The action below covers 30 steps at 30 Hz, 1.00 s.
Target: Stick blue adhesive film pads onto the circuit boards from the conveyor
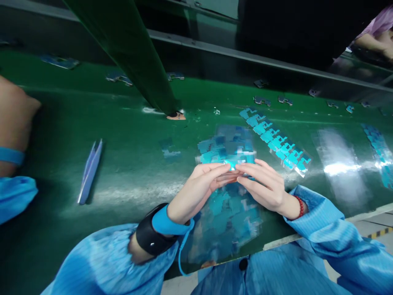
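My left hand [202, 182] and my right hand [265, 184] meet at the fingertips over a pile of blue film pieces [224, 143]. Between the thumbs and fingers of both hands, a small shiny blue film piece [232, 165] is pinched; my fingers cover most of it. Below my hands lie more loose sheets of blue-green film [229, 213], spread toward the table's front edge. A blue wrist strap with a cord [172, 221] is on my left wrist, next to a black band.
Purple tweezers [90, 172] lie on the green table [129, 123] to the left. A strip of blue film cutouts [276, 141] lies to the right. Small circuit boards [262, 100] line the back. A green post [132, 53] slants down. Another person's arm [14, 119] is at far left.
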{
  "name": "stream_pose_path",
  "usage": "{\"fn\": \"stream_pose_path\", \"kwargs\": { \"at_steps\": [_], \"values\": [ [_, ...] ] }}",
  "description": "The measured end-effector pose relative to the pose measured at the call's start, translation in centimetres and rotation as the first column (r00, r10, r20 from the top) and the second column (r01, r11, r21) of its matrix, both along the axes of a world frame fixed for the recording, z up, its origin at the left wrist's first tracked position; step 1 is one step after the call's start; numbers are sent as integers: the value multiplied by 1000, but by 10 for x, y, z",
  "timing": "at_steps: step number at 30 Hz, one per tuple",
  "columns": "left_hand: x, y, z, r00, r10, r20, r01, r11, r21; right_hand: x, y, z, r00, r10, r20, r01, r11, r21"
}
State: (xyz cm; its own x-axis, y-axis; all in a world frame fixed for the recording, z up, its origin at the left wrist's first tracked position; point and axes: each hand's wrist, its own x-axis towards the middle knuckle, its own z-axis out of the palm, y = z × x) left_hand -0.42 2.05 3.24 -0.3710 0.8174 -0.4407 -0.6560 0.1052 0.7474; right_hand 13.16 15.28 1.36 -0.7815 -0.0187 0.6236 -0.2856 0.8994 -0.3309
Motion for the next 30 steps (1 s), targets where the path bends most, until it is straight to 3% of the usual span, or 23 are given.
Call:
{"fn": "stream_pose_path", "kwargs": {
  "at_steps": [3,6,8,10,12,14,16,19,21,23,26,28,30],
  "values": [
    [-1,0,-2,991,41,-124,-43,999,-15,-3,-2,13,1000,21,9,-17,958,-286],
    [-1,0,-9,957,77,-279,-105,991,-87,-6,1,23,993,-80,86,116,766,-633],
    [0,-1,-14,908,82,-411,-148,980,-131,-7,6,23,973,-139,184,230,617,-753],
    [1,-2,-17,768,117,-629,-235,966,-107,-8,12,20,956,-149,253,294,517,-804],
    [3,-4,-16,508,170,-845,-314,949,2,-10,14,16,950,-128,285,311,473,-825],
    [6,-6,-12,271,181,-945,-294,951,98,-10,12,13,948,-88,305,310,471,-826],
    [8,-7,-7,189,154,-970,-200,973,116,-9,7,12,942,-50,333,313,492,-812],
    [9,-8,-5,250,111,-962,-93,992,91,-6,0,9,928,-23,372,325,535,-779],
    [9,-7,-6,334,117,-935,-105,991,87,-5,1,6,926,-23,377,329,541,-774],
    [6,-6,-6,455,151,-878,-156,984,89,-5,5,3,929,-32,369,334,507,-795],
    [2,-4,-7,646,229,-728,-233,968,97,-8,13,3,925,-40,377,359,411,-838],
    [0,-3,-8,700,257,-666,-255,961,103,-9,16,6,911,-30,411,394,359,-846],
    [0,-2,-10,709,266,-653,-258,960,110,-9,17,9,897,-29,440,424,331,-843]
  ]
}}
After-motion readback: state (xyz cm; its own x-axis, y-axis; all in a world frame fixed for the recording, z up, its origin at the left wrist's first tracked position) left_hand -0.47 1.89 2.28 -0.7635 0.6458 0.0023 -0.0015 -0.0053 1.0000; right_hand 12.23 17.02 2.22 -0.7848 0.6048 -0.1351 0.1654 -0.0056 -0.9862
